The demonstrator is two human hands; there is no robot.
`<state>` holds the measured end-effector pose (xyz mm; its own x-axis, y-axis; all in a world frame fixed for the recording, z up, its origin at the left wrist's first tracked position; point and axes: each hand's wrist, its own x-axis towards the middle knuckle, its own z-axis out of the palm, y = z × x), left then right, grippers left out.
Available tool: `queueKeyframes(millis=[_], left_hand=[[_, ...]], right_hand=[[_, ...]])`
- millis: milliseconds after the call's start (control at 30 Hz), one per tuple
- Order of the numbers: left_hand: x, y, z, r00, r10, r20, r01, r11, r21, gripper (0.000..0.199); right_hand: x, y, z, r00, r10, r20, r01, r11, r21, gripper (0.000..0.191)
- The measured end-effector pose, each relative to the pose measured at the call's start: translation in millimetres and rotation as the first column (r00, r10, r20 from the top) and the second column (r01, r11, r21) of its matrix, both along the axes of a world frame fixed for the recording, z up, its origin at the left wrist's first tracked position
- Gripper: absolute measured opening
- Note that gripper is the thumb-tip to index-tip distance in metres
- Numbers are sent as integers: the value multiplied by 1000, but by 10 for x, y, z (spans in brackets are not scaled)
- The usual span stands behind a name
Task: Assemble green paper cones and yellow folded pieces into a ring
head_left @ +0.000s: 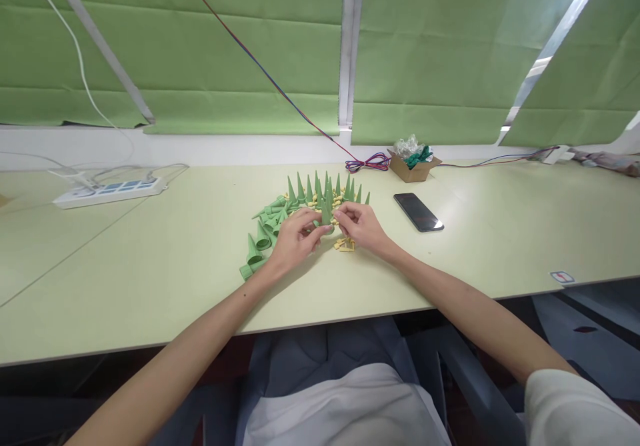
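Note:
My left hand [294, 238] is closed round the base of a green plastic cone spike [327, 214], which points upward just above the table. Close by on its right, my right hand [364, 227] has thumb and fingertips pinched together at the cone's side; what they hold, if anything, is too small to make out. Behind both hands stand several upright green cones [300, 189], with small yellow plastic pieces among them. More green cones [263, 236] lie in a loose heap left of my left hand. A few yellow pieces [345, 245] rest below my right hand.
A black phone [419, 212] lies to the right on the pale table [150, 286]. Behind it are a small cardboard box [413, 168] with plastic wrapping and a coiled red-blue cable [369, 162]. At the left sits a white power strip [110, 193] with cords.

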<state>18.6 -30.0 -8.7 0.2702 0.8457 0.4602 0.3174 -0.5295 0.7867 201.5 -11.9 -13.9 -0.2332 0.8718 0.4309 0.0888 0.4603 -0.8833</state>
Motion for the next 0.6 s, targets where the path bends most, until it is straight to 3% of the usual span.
queueKeyframes(millis=[233, 500, 600], left_hand=[[24, 18, 8, 999, 38, 32, -37, 999, -18, 25], [27, -37, 139, 985, 41, 168, -15, 988, -152, 33], [18, -17, 158, 976, 3, 219, 58, 960, -273, 44]], right_hand=[[-21, 46, -91, 999, -34, -2, 34, 999, 5, 45], [4, 46, -84, 993, -98, -71, 101, 994, 41, 42], [3, 47, -85, 990, -112, -81, 117, 991, 60, 41]])
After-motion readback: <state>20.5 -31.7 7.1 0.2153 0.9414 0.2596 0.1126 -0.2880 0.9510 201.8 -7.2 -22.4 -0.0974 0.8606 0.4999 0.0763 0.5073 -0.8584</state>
